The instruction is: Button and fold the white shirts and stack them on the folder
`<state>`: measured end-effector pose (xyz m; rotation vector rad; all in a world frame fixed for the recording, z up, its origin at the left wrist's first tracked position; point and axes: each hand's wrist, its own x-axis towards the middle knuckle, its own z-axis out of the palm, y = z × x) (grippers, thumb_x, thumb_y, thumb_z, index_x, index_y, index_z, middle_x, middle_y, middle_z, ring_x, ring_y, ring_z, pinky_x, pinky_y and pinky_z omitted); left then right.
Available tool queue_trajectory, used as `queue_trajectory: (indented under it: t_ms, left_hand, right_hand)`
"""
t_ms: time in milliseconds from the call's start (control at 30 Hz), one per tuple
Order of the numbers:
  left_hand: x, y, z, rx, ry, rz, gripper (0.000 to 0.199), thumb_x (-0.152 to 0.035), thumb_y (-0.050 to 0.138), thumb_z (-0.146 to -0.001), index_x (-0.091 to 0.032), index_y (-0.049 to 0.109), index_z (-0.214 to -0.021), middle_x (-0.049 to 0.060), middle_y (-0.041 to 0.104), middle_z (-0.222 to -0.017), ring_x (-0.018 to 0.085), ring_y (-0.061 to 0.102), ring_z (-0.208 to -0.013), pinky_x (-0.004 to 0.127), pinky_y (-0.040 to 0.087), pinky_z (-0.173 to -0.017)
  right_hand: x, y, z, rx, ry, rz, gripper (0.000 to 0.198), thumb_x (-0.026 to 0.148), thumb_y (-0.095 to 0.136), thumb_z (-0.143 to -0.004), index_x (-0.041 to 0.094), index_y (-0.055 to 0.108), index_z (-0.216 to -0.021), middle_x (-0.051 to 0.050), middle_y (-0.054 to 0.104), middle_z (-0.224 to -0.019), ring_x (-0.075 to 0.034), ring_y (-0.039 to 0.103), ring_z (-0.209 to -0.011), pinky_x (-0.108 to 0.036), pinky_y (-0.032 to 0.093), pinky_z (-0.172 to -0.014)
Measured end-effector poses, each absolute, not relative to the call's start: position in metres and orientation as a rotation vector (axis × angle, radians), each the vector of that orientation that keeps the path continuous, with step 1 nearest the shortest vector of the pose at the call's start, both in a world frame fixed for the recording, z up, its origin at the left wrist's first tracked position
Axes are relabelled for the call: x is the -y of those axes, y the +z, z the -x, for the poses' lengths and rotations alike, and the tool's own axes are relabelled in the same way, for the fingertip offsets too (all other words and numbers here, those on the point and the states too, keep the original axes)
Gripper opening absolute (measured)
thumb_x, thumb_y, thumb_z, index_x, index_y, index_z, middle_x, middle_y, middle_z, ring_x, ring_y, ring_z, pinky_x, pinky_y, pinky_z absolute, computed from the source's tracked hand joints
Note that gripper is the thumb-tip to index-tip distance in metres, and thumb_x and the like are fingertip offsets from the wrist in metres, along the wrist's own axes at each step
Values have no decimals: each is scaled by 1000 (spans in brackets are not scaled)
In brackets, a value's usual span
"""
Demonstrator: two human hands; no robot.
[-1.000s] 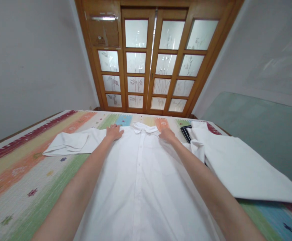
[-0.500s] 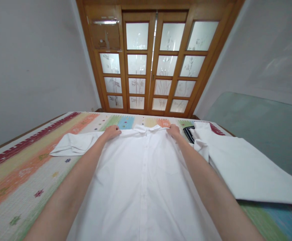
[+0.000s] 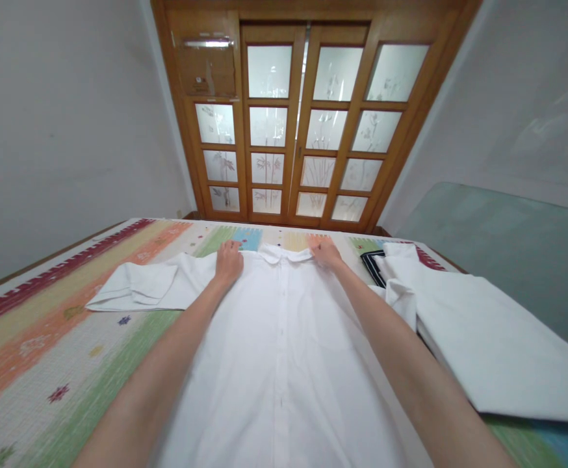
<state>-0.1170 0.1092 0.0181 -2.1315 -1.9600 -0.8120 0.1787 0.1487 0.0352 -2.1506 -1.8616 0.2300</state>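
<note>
A white button-up shirt point(image 3: 280, 338) lies front side up, its collar away from me and its button line running toward me. My left hand point(image 3: 229, 261) is closed on the shoulder left of the collar. Beside the collar's right end, my right hand point(image 3: 325, 252) pinches the fabric. The shirt's left-side sleeve point(image 3: 142, 283) lies out flat on the patterned cover. My right forearm hides much of the other side.
A striped, patterned cover point(image 3: 93, 351) spreads under the shirt. Folded white clothing point(image 3: 503, 338) lies on the right, with a black-and-white striped piece point(image 3: 372, 266) by its far end. Behind stand a greenish panel point(image 3: 503, 260) and wooden glass doors point(image 3: 288, 123).
Both hands have moved inward along the shoulders, closer to the collar. The left-side sleeve now reaches slightly farther left, and the view has shifted a little.
</note>
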Motion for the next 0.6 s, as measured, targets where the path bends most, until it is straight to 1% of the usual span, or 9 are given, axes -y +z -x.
queue_trajectory:
  t_ms: [133, 200, 267, 300, 333, 400, 467, 533, 600]
  left_hand:
    - [-104, 21, 79, 1664, -913, 2424, 34, -22, 43, -91, -19, 55, -122, 11, 58, -122, 25, 48, -119, 40, 34, -108]
    - [-98, 19, 59, 1488, -921, 2570, 37, -27, 43, -93, -21, 52, -128, 9, 56, -131, 23, 46, -123, 39, 33, -109]
    - [-92, 14, 39, 1354, -869, 2686, 42, -31, 45, -93, -23, 48, -135, 7, 49, -142, 24, 41, -130, 40, 31, -111]
    - [-89, 10, 31, 1324, -827, 2729, 44, -33, 46, -93, -24, 47, -136, 7, 47, -145, 24, 39, -132, 41, 32, -111]
    - [-86, 6, 23, 1313, -781, 2763, 44, -33, 47, -93, -24, 48, -135, 7, 48, -144, 25, 39, -133, 42, 33, -110]
    - [-82, -2, 12, 1318, -708, 2795, 37, -30, 48, -92, -22, 56, -127, 7, 56, -136, 26, 41, -131, 44, 35, -108]
    - [-80, -8, 6, 1318, -688, 2792, 29, -26, 47, -92, -21, 63, -116, 8, 63, -126, 25, 45, -128, 43, 37, -107]
    - [-79, -12, 5, 1302, -703, 2773, 26, -24, 45, -92, -21, 67, -107, 7, 65, -121, 24, 49, -124, 41, 38, -107]
    - [-79, -12, 6, 1286, -710, 2761, 26, -22, 45, -92, -20, 68, -103, 7, 66, -120, 23, 51, -121, 39, 38, -108]
  right_hand:
    - [-148, 23, -177, 1937, 234, 2124, 21, 29, 71, -77, 16, 71, -93, -11, 72, -103, -21, 65, -99, -23, 45, -78]
    - [-148, 20, -178, 1901, 281, 2101, 20, 27, 75, -72, 16, 71, -89, -9, 72, -102, -20, 65, -97, -22, 44, -76]
    - [-149, 20, -178, 1837, 369, 2084, 17, 22, 76, -69, 16, 71, -84, -8, 73, -97, -19, 65, -92, -21, 44, -72]
    - [-149, 21, -179, 1809, 412, 2079, 16, 20, 75, -68, 16, 70, -82, -7, 73, -93, -18, 65, -88, -20, 43, -69]
    - [-149, 22, -179, 1788, 446, 2072, 14, 19, 73, -69, 15, 70, -82, -7, 73, -90, -17, 65, -83, -20, 43, -67]
    - [-150, 25, -180, 1768, 494, 2050, 13, 18, 69, -72, 13, 70, -84, -5, 72, -83, -14, 63, -74, -19, 42, -61]
    - [-149, 29, -181, 1755, 553, 2009, 13, 15, 63, -74, 12, 70, -86, -4, 71, -80, -12, 61, -67, -18, 40, -57]
    - [-148, 34, -184, 1745, 607, 1965, 13, 14, 59, -77, 12, 70, -82, -3, 70, -76, -10, 58, -61, -18, 40, -55]
    - [-148, 38, -187, 1709, 635, 1927, 14, 16, 57, -79, 11, 70, -77, -3, 68, -71, -10, 56, -58, -19, 40, -54]
